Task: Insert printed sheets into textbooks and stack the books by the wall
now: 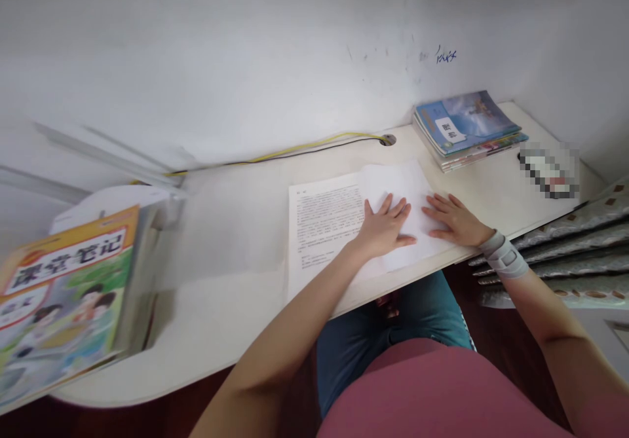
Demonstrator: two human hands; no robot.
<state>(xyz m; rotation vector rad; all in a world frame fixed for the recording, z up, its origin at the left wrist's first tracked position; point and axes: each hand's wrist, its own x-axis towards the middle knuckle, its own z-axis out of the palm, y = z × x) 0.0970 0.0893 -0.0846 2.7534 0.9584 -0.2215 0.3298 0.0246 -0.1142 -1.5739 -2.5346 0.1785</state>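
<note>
A blank white sheet of paper [393,182] lies on the desk, its left part over a printed page [324,219] full of small text. My left hand [383,230] rests palm down on the blank sheet, fingers spread, close to where the print begins. On the right part of the same paper, my right hand [456,220] lies flat with its fingers stretched out towards the left. Neither hand grips anything. A grey wristband [504,255] circles my right wrist. My left forearm hides the lower part of the printed page.
Behind the papers, at the right, lies a stack of books [466,120] near a pixelated object [550,173]. Thick books [73,294] with a yellow cover take up the left end of the desk [216,313]. Yellow and black cables [304,146] run along the wall to a hole.
</note>
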